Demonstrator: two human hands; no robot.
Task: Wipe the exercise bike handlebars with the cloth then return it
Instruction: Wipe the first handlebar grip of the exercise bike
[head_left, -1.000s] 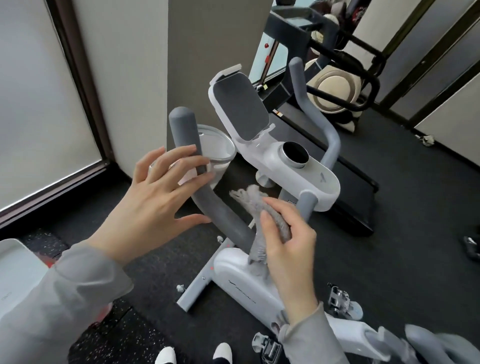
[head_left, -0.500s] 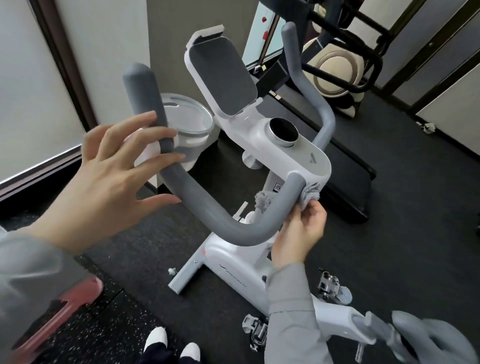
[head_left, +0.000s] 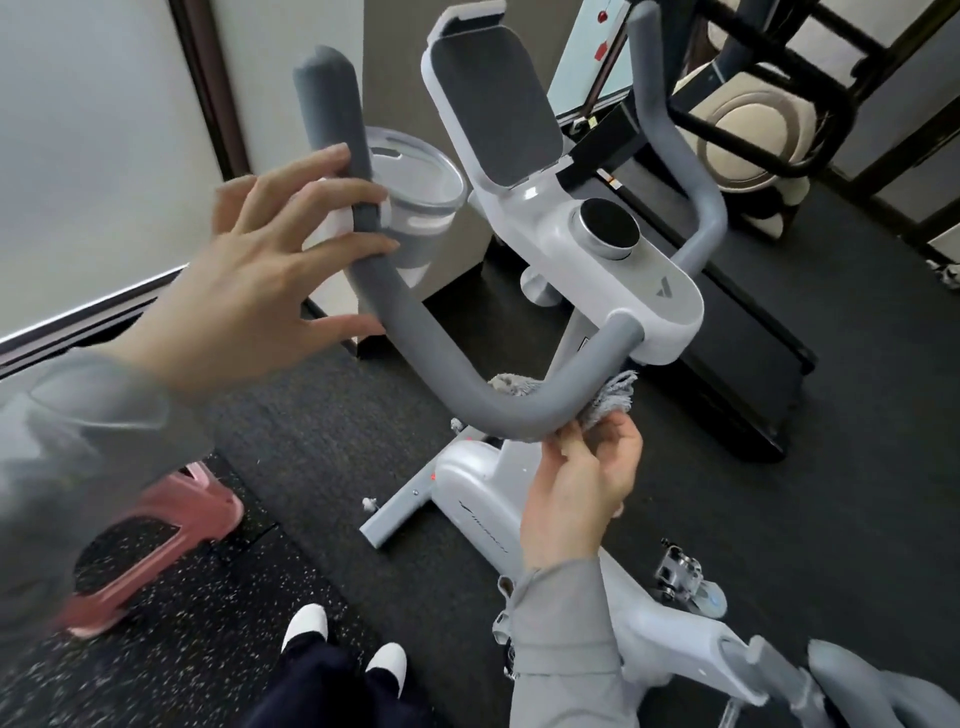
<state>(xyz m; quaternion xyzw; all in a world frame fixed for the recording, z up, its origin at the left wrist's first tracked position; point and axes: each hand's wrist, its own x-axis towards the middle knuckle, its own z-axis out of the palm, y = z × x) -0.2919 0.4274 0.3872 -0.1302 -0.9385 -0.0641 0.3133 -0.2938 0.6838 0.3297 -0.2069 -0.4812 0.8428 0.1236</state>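
Observation:
The white exercise bike's console (head_left: 618, 270) stands in the middle, with a grey padded left handlebar (head_left: 410, 343) curving up from it and a right handlebar (head_left: 696, 208) behind. My right hand (head_left: 582, 483) holds a grey cloth (head_left: 610, 400) under the lower bend of the left handlebar, near the console; part of the cloth shows behind the bar. My left hand (head_left: 270, 280) has its fingers spread, the fingertips resting on the upright part of that bar without closing around it.
A clear plastic bin (head_left: 415, 202) stands behind the left bar by the wall. A black treadmill (head_left: 737, 358) lies beyond the bike. A pink object (head_left: 171, 519) sits on the floor at the left. The bike's pedal (head_left: 685, 577) and my feet (head_left: 343, 644) are below.
My right hand slid the cloth along the left handlebar toward the console and under the bend. The view shifted and my left hand stayed open against the upright bar.

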